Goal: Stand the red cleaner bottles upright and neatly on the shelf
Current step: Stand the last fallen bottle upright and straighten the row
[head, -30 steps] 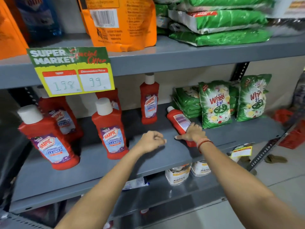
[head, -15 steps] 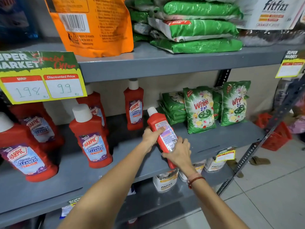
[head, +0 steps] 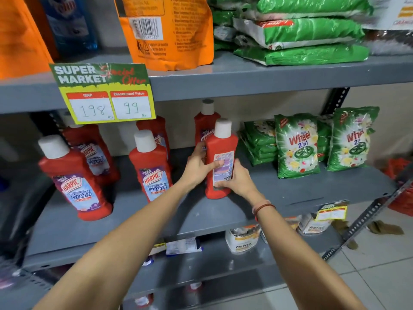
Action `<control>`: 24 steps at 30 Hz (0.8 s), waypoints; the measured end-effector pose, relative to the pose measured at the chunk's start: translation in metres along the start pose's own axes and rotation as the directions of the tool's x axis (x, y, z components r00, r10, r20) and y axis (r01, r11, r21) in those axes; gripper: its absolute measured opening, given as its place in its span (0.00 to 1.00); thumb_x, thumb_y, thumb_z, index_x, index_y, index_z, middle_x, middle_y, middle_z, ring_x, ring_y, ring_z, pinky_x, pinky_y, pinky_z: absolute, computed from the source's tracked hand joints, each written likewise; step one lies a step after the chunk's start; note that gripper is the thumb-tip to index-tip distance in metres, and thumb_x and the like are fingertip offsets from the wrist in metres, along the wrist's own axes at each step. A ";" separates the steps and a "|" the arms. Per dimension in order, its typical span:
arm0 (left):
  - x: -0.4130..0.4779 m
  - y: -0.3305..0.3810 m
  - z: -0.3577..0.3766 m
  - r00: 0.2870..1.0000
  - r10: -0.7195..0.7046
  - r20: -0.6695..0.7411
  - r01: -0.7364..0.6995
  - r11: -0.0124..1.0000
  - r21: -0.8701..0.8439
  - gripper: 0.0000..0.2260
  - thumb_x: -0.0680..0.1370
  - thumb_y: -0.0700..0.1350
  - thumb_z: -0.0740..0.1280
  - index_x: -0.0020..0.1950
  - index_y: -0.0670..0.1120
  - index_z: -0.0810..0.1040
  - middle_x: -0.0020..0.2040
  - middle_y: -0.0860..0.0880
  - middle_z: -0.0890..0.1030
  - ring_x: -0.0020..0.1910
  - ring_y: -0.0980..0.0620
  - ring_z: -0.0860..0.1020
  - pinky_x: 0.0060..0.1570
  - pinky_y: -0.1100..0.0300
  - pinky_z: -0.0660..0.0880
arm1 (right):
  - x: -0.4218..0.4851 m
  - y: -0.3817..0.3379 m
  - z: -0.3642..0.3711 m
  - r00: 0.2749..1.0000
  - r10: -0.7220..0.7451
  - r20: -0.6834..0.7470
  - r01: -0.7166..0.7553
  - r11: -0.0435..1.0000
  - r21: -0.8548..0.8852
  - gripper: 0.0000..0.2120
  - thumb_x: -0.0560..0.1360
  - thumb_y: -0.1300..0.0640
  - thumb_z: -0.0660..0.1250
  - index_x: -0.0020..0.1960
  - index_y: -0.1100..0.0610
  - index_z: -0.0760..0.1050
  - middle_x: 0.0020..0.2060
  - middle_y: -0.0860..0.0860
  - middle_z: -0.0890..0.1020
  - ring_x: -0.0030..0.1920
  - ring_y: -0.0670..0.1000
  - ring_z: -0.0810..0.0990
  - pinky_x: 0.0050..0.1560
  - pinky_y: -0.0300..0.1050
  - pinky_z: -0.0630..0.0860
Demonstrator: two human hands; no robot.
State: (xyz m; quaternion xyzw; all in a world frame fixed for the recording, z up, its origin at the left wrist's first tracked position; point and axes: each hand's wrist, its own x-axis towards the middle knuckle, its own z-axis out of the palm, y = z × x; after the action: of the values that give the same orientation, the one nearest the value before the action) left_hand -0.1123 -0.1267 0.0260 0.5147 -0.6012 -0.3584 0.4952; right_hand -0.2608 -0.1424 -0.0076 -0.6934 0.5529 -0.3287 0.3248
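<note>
A red cleaner bottle [head: 220, 151] with a white cap stands upright on the grey middle shelf [head: 223, 211], its back label facing me. My left hand [head: 197, 165] grips its left side, thumb across the label. My right hand [head: 238, 179] holds its lower right side. Right behind it stands another red bottle [head: 202, 124], partly hidden. More upright red bottles stand to the left: one at front centre [head: 150, 166], one at front left [head: 73, 180], and two further back [head: 93, 151] [head: 154, 128].
Green Wheel detergent packs [head: 297, 146] [head: 352, 139] stand to the right on the same shelf, flat green packs [head: 259, 142] behind. A yellow price sign [head: 105, 92] hangs from the upper shelf. White Fitfizz pouches [head: 242, 239] lie on the lower shelf.
The bottle lay flat on the shelf a second ago. Both hands took it, lifted it tilted, and now it stands upright on the shelf in front of the back bottle.
</note>
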 end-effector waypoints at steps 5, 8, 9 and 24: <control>-0.001 -0.007 -0.004 0.999 0.025 0.042 -0.027 0.999 0.047 0.28 0.68 0.42 0.75 0.63 0.45 0.66 0.54 0.50 0.79 0.49 0.58 0.80 0.51 0.68 0.77 | 0.001 0.012 0.001 0.997 -0.020 0.076 0.016 0.999 0.044 0.34 0.61 0.57 0.79 0.62 0.57 0.67 0.57 0.54 0.80 0.54 0.49 0.77 0.53 0.41 0.73; -0.006 -0.006 -0.002 1.000 0.020 -0.006 -0.020 0.999 0.031 0.26 0.68 0.42 0.76 0.61 0.43 0.69 0.56 0.47 0.80 0.50 0.56 0.80 0.54 0.62 0.78 | -0.003 0.018 -0.001 0.993 -0.017 0.115 -0.004 0.983 0.181 0.30 0.66 0.59 0.77 0.64 0.57 0.69 0.59 0.55 0.80 0.57 0.52 0.79 0.61 0.51 0.75; -0.012 -0.009 0.000 0.998 0.038 -0.057 -0.037 0.999 0.018 0.24 0.68 0.43 0.75 0.61 0.43 0.70 0.55 0.48 0.80 0.50 0.58 0.80 0.53 0.64 0.78 | -0.006 0.019 -0.001 0.993 -0.012 0.120 -0.016 0.973 0.229 0.28 0.67 0.61 0.76 0.63 0.58 0.69 0.59 0.56 0.80 0.57 0.53 0.80 0.62 0.52 0.75; -0.088 -0.075 0.073 0.962 -0.026 -0.272 0.075 0.982 0.175 0.27 0.69 0.41 0.74 0.65 0.44 0.68 0.60 0.49 0.70 0.57 0.57 0.71 0.62 0.60 0.70 | -0.028 0.005 0.003 0.982 0.056 -0.182 -0.043 0.996 0.079 0.28 0.65 0.32 0.69 0.24 0.53 0.64 0.18 0.46 0.69 0.23 0.44 0.68 0.27 0.38 0.65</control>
State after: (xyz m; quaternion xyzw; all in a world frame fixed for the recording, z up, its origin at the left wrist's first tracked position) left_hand -0.1646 -0.0624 -0.0835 0.6170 -0.5457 -0.2412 0.5131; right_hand -0.2662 -0.1154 -0.0162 -0.6334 0.5849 -0.4037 0.3061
